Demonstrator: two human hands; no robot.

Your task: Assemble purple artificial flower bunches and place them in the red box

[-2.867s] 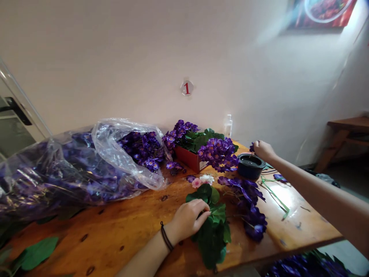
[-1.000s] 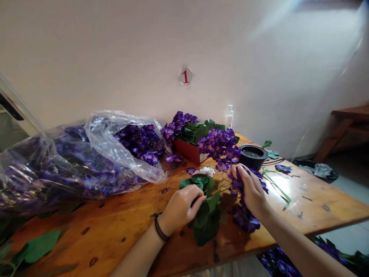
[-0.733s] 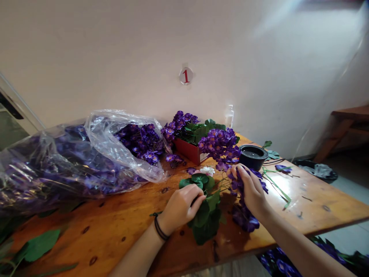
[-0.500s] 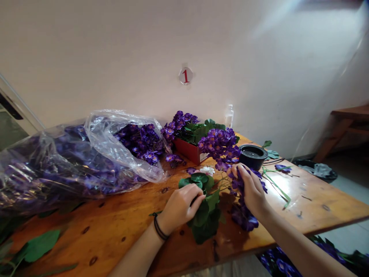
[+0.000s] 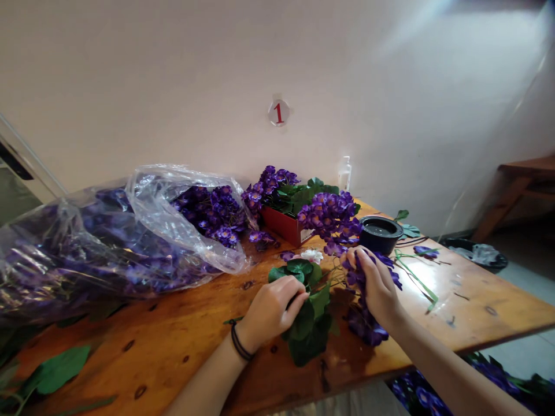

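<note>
wooden table (image 5: pixel 485 306) | plastic bag (image 5: pixel 186 231) | red box (image 5: pixel 277 225) | black bowl (image 5: pixel 380 236) | purple flowers (image 5: pixel 363 326)

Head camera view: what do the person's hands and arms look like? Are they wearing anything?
The left hand and right hand have no gloves, and the left arm and right arm show no sleeves. The left arm wears thin black bracelets at the wrist; the right arm has none.
</note>
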